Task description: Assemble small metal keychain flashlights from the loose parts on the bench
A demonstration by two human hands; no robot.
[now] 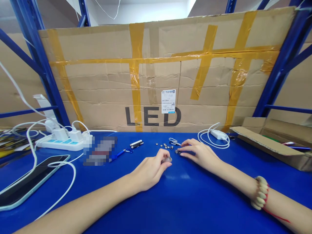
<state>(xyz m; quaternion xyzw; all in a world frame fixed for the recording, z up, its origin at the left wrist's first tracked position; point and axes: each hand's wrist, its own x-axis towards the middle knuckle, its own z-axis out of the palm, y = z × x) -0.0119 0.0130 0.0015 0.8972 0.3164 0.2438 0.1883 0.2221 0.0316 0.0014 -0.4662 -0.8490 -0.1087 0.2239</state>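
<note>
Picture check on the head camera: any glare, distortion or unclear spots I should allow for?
Head view: pale glare on the blue tabletop, between left hand and right hand; a pixelated patch masks detail left of the silver cylinder; blue posts slant, perhaps wide-angle stretch; small discs lack fine detail.

Left hand (148,172): bare, fingers and thumb uncovered
Left forearm (97,203): bare for all its visible length
Right hand (202,154): bare, with ungloved fingers
Right forearm (237,178): bare around its wristwear
Beaded bracelet (259,193): chunky, rounded cream-to-tan beads, packed side by side
Red cord (278,216): thin, along the bracelet's elbow-side edge, one loose end trailing over the skin
Bead markings: too small to tell
</note>
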